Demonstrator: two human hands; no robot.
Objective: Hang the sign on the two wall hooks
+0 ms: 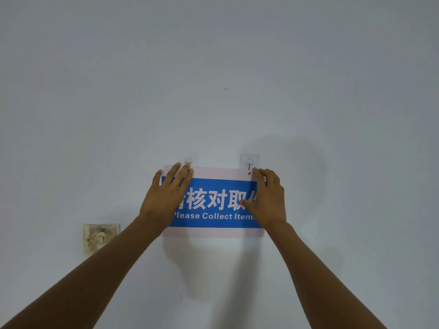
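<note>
A blue and white sign with white Chinese characters and the words "Please Collect Items" lies flat against the wall. My left hand presses on its left part, fingers spread, fingertips reaching the left clear hook. My right hand holds the sign's right end, fingertips at the top corner just below the right clear adhesive hook. A small dark hole shows near that corner. Whether the sign's holes sit on the hooks is hidden by my fingers.
A dirty, stained wall switch plate sits on the wall to the lower left of the sign. The pale grey-white wall fills the rest of the view. Shadows of my arms fall below the sign.
</note>
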